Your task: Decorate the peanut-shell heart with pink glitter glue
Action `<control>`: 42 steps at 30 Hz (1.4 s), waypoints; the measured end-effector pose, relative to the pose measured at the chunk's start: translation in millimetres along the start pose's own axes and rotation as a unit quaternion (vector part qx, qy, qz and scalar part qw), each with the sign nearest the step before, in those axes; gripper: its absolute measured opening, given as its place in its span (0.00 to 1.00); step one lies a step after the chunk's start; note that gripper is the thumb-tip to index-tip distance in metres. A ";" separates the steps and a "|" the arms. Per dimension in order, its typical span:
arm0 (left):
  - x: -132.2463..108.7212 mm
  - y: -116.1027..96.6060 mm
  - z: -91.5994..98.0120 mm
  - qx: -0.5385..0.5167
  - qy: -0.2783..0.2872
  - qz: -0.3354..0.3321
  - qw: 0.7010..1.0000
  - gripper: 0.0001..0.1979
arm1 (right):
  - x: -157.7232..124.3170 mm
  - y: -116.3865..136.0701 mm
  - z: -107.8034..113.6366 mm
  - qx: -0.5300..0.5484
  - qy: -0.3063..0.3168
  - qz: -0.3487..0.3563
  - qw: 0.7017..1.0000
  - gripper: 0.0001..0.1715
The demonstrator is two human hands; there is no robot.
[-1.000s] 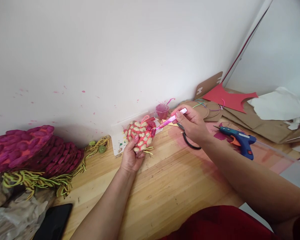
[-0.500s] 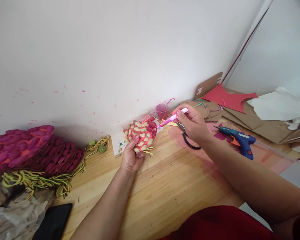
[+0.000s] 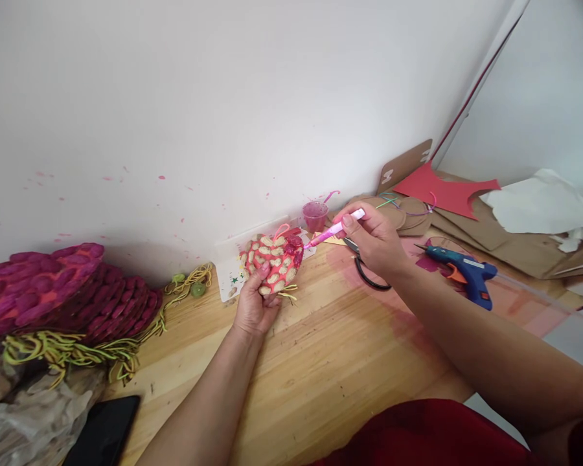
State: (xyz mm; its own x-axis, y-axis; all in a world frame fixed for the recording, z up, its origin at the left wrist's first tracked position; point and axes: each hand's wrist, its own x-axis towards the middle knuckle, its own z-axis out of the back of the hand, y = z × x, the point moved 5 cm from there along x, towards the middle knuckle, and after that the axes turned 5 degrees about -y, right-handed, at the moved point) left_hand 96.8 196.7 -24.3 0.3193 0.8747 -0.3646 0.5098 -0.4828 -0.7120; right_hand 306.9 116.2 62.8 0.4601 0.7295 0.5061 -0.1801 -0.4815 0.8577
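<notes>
My left hand (image 3: 257, 304) is closed on the lower left edge of a red craft piece covered in peanut shells (image 3: 274, 262), its thumb on top. Most shells are bare tan; those at the piece's upper right are wet with magenta paint. A pink loop sticks up from its top and yellow-green yarn hangs below. Between the fingers of my right hand (image 3: 373, 238) is a slim paintbrush (image 3: 339, 226) with a white, pink-stained handle. Its tip touches or nearly touches the painted shells. A clear plastic cup with magenta paint (image 3: 315, 217) stands just behind the brush.
Finished-looking magenta pieces (image 3: 43, 285) are stacked at left, trailing yarn (image 3: 78, 349). A black phone (image 3: 104, 427) lies below. At right are a blue glue gun (image 3: 466, 272), a black-handled tool (image 3: 369, 275), red paper (image 3: 447, 188) and brown cardboard (image 3: 505, 239). Pink specks mark the wall.
The craft piece has shifted very slightly left and tilted a little in my left hand. The brush stays at its upper right, almost unmoved.
</notes>
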 end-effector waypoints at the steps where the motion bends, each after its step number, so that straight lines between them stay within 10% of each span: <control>1: 0.0 0.1 -0.2 0.001 0.001 -0.001 1.000 0.15 | 0.6 -0.7 0.6 -0.001 -0.006 0.000 1.000 0.21; 19: -0.1 -0.3 -1.3 0.016 0.046 -0.108 0.993 0.23 | 1.0 -3.6 3.3 -0.047 -0.034 0.033 0.998 0.23; 42: 2.3 0.1 -0.1 0.020 0.051 -0.047 0.997 0.16 | -1.1 -2.1 -0.1 -0.030 -0.015 -0.003 0.999 0.23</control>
State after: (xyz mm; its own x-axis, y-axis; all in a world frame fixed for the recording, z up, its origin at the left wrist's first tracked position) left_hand 97.7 198.6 -25.2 0.3531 0.9059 -0.2338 0.5095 -0.3958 -0.7641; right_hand 306.8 116.5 60.4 0.4875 0.7165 0.4990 -0.2280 -0.4472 0.8649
